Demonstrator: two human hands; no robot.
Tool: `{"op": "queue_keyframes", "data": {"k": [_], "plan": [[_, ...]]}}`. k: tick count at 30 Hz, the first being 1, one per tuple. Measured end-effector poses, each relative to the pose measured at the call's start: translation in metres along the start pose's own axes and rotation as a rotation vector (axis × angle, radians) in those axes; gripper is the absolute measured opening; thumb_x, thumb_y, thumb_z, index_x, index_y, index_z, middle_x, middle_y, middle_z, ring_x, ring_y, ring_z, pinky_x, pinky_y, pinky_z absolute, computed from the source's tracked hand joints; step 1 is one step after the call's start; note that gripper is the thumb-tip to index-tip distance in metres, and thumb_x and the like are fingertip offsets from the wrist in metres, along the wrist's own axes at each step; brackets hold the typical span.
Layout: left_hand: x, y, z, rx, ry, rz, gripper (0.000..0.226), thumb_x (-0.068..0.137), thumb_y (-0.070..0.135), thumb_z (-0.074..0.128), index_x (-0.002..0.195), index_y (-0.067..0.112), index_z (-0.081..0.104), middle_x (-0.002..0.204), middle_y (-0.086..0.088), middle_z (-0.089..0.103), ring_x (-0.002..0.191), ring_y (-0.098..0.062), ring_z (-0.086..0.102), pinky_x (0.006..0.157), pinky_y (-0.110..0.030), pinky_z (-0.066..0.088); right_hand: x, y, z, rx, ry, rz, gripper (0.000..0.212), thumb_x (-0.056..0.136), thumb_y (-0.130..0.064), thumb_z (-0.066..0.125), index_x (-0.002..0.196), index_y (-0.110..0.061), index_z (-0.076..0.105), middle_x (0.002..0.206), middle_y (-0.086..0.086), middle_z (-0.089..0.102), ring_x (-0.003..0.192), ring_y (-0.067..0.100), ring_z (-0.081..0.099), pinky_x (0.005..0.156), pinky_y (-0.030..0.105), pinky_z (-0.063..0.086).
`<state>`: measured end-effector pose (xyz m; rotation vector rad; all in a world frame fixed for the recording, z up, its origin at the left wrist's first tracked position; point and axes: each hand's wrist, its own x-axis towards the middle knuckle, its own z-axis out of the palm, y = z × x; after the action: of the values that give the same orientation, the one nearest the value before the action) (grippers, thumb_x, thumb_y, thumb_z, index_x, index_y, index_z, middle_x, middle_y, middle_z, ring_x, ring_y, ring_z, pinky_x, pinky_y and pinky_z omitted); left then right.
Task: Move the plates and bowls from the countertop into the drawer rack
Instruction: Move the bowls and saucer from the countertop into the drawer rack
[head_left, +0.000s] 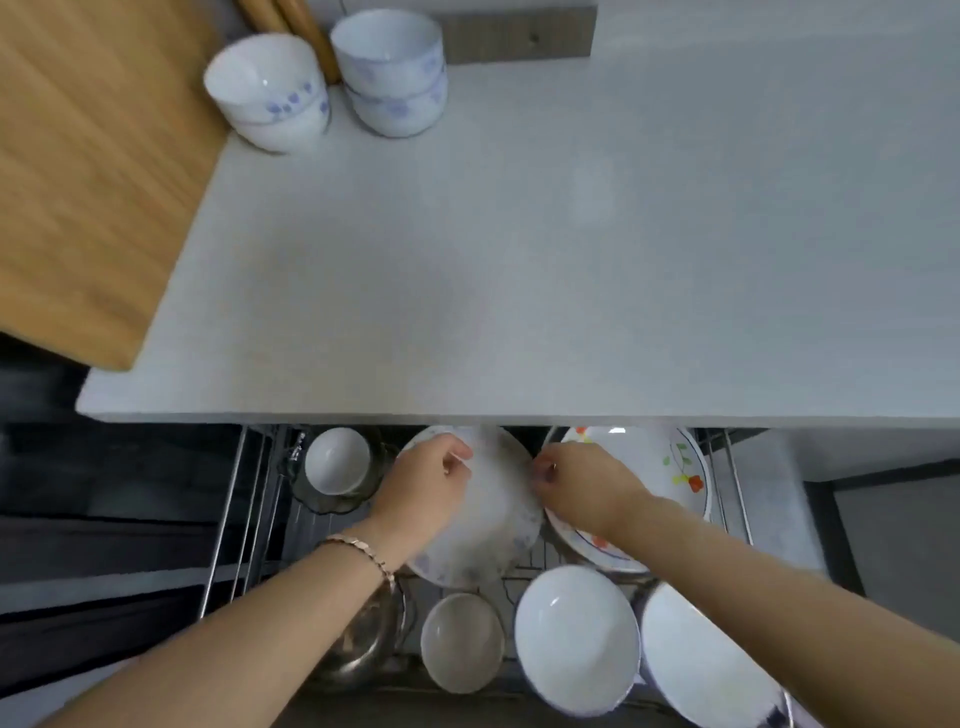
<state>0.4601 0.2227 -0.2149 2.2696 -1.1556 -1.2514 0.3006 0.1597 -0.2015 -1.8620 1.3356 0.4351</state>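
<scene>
At the far left corner of the desk (519, 260) we see two stacks of bowls side by side, the left stack (270, 93) just in front of the right stack (392, 73), and a cutting board (88, 156) lies along the desk's left side. Below the desk's near edge the drawer rack (234, 519) stands pulled out. In it, at the back, a small bowl (336, 460) sits left, a plate (488, 519) in the middle between our left hand (421, 493) and right hand (582, 488), and a larger plate (649, 457) right. Nearer us a metal bowl (363, 639), a cup-like bowl (461, 642) and two wide bowls (576, 636) run left to right.
</scene>
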Motion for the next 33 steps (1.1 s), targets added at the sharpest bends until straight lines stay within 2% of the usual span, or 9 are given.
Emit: {"op": "queue_keyframes", "data": {"k": [4,6,8,14,19,23,28,31,33], "plan": [[0.033,0.033,-0.106,-0.05,0.136,0.036,0.017,0.093,0.007,0.044,0.098,0.013,0.059,0.075,-0.007,0.063,0.063,-0.02,0.06,0.067,-0.022,0.053,0.036,-0.069,-0.066,0.263,-0.014,-0.015,0.032,0.088,-0.011,0.045,0.109,0.002,0.065,0.091,0.017,0.071,0.071,0.023,0.063,0.077,0.03,0.052],[0.055,0.045,-0.155,-0.07,0.213,0.029,0.019,0.091,0.007,0.043,0.08,0.017,0.055,0.063,-0.003,0.059,0.057,-0.023,0.057,0.068,-0.029,0.054,0.059,-0.107,-0.097,0.382,-0.037,0.029,0.03,0.091,-0.01,0.044,0.108,0.005,0.063,0.069,0.01,0.064,0.053,0.016,0.054,0.059,0.024,0.048],[0.079,0.051,-0.197,-0.103,0.261,0.011,0.027,0.089,0.006,0.043,0.067,0.02,0.048,0.064,-0.006,0.06,0.059,-0.025,0.058,0.074,-0.038,0.055,0.08,-0.146,-0.123,0.506,-0.014,0.057,0.023,0.094,-0.018,0.046,0.102,-0.001,0.059,0.064,0.006,0.058,0.052,0.015,0.051,0.054,0.022,0.045],[0.161,0.053,-0.27,-0.145,0.277,0.034,0.029,0.086,0.007,0.045,0.062,0.022,0.049,0.097,-0.023,0.068,0.095,-0.039,0.066,0.087,-0.046,0.054,0.168,-0.23,-0.19,0.908,0.148,0.149,0.047,0.09,-0.048,0.048,0.114,-0.008,0.051,0.078,0.01,0.061,0.059,0.02,0.057,0.058,0.027,0.048],[0.219,0.051,-0.289,-0.116,0.243,0.083,0.017,0.086,0.008,0.043,0.081,0.02,0.054,0.107,-0.017,0.067,0.097,-0.036,0.067,0.088,-0.044,0.054,0.248,-0.264,-0.248,1.216,0.35,0.171,0.071,0.084,-0.057,0.052,0.138,-0.014,0.037,0.133,0.02,0.049,0.1,0.033,0.06,0.081,0.038,0.053],[0.254,0.039,-0.288,-0.069,0.206,0.1,0.022,0.088,0.011,0.043,0.101,0.013,0.061,0.109,-0.016,0.068,0.101,-0.034,0.066,0.089,-0.044,0.054,0.284,-0.277,-0.264,1.449,0.355,0.107,0.064,0.088,-0.049,0.052,0.142,-0.023,0.031,0.149,0.007,0.031,0.131,0.032,0.042,0.092,0.046,0.05],[0.27,0.028,-0.284,-0.111,0.173,0.096,0.023,0.087,0.011,0.044,0.1,0.014,0.062,0.108,-0.016,0.068,0.101,-0.035,0.066,0.09,-0.046,0.053,0.297,-0.282,-0.258,1.448,0.386,0.039,0.047,0.096,-0.01,0.036,0.141,-0.015,0.027,0.127,0.012,0.034,0.128,0.037,0.039,0.1,0.054,0.044],[0.269,0.022,-0.279,-0.154,0.153,0.081,0.019,0.085,0.009,0.044,0.08,0.021,0.057,0.103,-0.017,0.069,0.095,-0.036,0.067,0.089,-0.045,0.055,0.296,-0.273,-0.244,1.439,0.419,0.051,0.047,0.092,0.0,0.031,0.138,-0.011,0.031,0.106,0.013,0.042,0.128,0.038,0.044,0.095,0.054,0.048],[0.264,0.022,-0.276,-0.238,0.153,0.059,0.024,0.085,0.007,0.042,0.074,0.023,0.055,0.088,-0.016,0.07,0.079,-0.031,0.07,0.074,-0.033,0.058,0.29,-0.265,-0.232,1.474,0.433,0.059,0.043,0.091,0.0,0.031,0.132,-0.01,0.036,0.085,0.011,0.04,0.128,0.04,0.045,0.093,0.054,0.049]]}}
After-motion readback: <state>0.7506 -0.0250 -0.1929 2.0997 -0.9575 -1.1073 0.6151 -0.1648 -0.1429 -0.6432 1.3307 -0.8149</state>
